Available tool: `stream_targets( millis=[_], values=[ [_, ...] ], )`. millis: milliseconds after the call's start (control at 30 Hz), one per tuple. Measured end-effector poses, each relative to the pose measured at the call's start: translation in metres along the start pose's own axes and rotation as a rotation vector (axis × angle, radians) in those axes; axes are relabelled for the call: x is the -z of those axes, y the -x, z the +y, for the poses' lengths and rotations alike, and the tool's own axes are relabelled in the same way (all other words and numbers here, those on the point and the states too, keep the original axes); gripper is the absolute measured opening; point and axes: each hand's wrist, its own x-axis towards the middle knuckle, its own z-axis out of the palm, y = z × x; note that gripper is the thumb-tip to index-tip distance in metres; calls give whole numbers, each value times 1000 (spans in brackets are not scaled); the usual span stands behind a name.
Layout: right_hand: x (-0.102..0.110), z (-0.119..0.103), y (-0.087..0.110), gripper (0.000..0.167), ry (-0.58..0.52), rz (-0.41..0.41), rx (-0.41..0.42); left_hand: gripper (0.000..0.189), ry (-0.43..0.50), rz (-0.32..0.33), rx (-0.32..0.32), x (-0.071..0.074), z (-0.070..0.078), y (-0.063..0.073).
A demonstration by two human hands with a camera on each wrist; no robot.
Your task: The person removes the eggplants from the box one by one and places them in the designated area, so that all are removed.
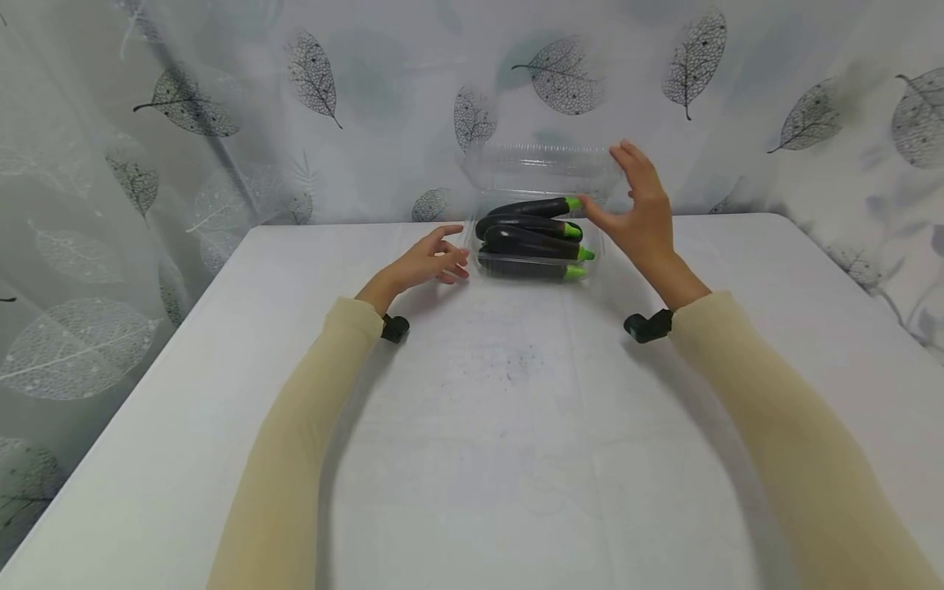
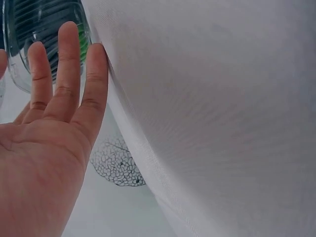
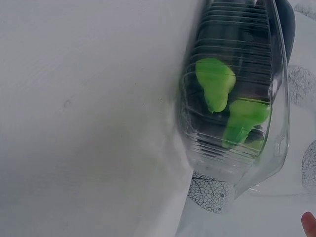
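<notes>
A clear plastic clamshell box [image 3: 212,160] stands at the table's far edge, its ribbed lid [image 1: 542,170] raised at the back. Inside lie several dark eggplants [image 1: 527,240], stacked lengthwise with their bright green stem ends [image 3: 216,84] to the right. My left hand [image 1: 424,260] is at the box's left end, fingers spread and loosely bent; the left wrist view shows fingertips overlapping the clear wall. My right hand [image 1: 640,215] is raised at the right end, thumb tip by the uppermost stem, other fingers upright beside the lid's right edge. Nothing shows in either palm.
A white cloth covers the table [image 1: 472,459], with faint dark specks [image 1: 516,365] near the middle. Behind it hangs a pale curtain [image 1: 398,74] printed with leaves, close behind the lid. Dark wrist cameras [image 1: 649,326] jut inward below both hands.
</notes>
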Motion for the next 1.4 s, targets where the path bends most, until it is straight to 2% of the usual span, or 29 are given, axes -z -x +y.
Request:
stream_targets(
  millis=[300,733,1133,1400],
  values=[
    [5,3,4,82,-35,-1,-70,65,-18,0,1,0,2,2],
    [2,9,17,78,-18,-80,-129,64,-28,25,-8,-1,3,4],
    [-2,13,23,62,-45,-107,-132,63,-22,34,1,-1,1,4],
    [-4,12,26,44,-38,-129,-121,64,-39,38,8,-2,4,4]
  ],
)
